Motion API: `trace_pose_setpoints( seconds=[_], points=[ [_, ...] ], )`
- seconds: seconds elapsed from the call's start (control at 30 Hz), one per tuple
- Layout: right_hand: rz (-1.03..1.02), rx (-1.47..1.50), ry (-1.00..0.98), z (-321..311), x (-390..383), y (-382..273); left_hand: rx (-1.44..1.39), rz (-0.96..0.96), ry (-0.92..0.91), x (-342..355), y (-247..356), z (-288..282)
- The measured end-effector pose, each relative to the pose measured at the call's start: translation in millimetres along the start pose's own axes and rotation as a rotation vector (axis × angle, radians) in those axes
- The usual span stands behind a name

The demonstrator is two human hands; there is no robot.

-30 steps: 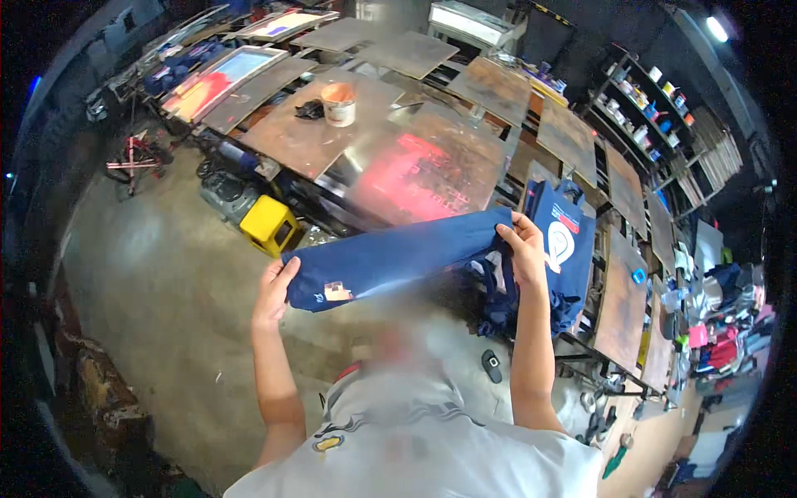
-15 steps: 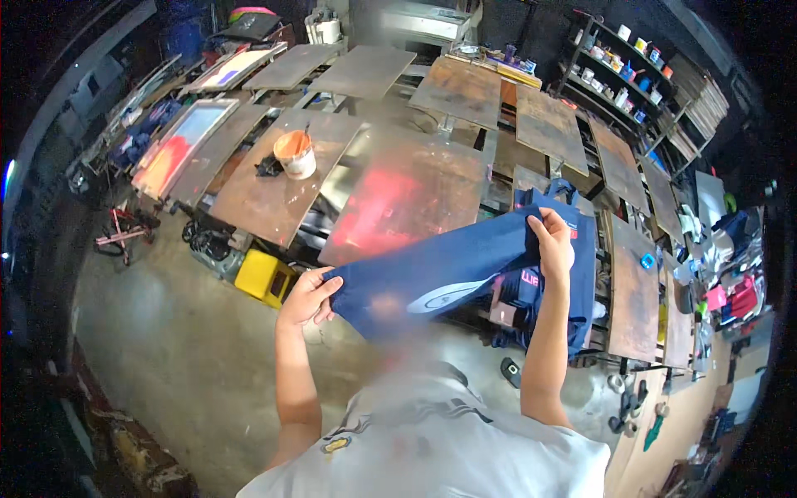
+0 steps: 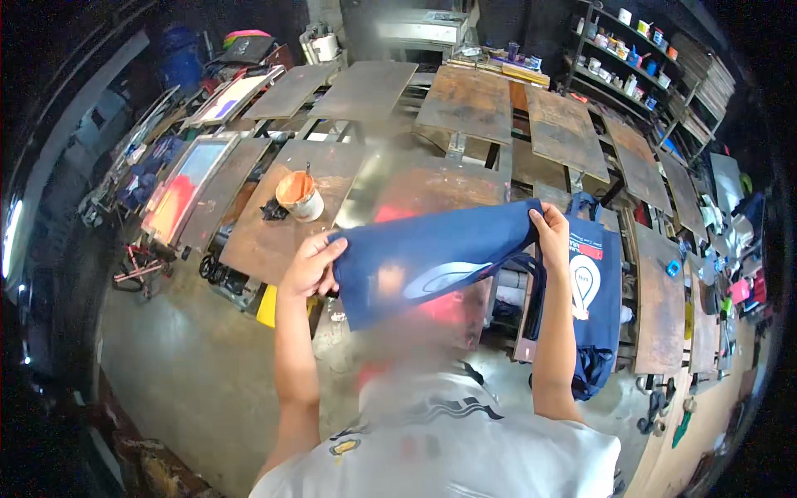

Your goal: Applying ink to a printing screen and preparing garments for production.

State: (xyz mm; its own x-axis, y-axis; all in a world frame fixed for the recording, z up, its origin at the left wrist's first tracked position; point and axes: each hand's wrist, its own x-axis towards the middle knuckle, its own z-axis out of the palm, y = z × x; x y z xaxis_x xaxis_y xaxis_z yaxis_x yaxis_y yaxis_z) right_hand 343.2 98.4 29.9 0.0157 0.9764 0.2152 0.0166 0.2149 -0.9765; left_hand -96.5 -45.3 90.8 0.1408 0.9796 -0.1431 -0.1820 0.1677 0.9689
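Observation:
Stretched between my two hands hangs a navy blue cloth bag (image 3: 374, 266) with a pale oval print on its lower part. My left hand (image 3: 314, 264) pinches its left top corner between thumb and fingers. At the opposite corner, my right hand (image 3: 551, 226) grips the cloth, and a dark strap dangles beside that wrist. Just right of my right forearm lies another navy bag (image 3: 604, 319) with a white and red print, its handles toward the far side. A blur down the middle of the view smears part of the held bag.
Flat brown boards (image 3: 466, 104) on metal frames stand in rows ahead. On one board sits a bucket with orange paint (image 3: 309, 204). A framed screen (image 3: 189, 178) rests at left. Shelves of jars (image 3: 618, 70) fill the far right. Shoes (image 3: 656, 407) lie on the floor.
The view has shifted, and the printed bag at right now shows more fully. The held bag has lifted slightly and its left edge hangs straighter. Both hands keep their grip.

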Motion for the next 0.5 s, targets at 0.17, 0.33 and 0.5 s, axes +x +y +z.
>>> trace_pose_setpoints(
  seconds=[0.17,0.33,0.5],
  points=[
    [-0.241,-0.201,0.381,6.0,-2.9,-5.0,0.169,0.25,-0.005,88.2,-2.3,-33.6],
    [-0.444,-0.446,0.539,16.7,-66.2,-21.2,0.369,0.457,-0.099,111.8,1.6,-61.9],
    [-0.25,-0.107,0.463,85.9,-145.0,5.4,0.216,0.339,-0.082,111.5,-77.2,-112.4]
  ],
)
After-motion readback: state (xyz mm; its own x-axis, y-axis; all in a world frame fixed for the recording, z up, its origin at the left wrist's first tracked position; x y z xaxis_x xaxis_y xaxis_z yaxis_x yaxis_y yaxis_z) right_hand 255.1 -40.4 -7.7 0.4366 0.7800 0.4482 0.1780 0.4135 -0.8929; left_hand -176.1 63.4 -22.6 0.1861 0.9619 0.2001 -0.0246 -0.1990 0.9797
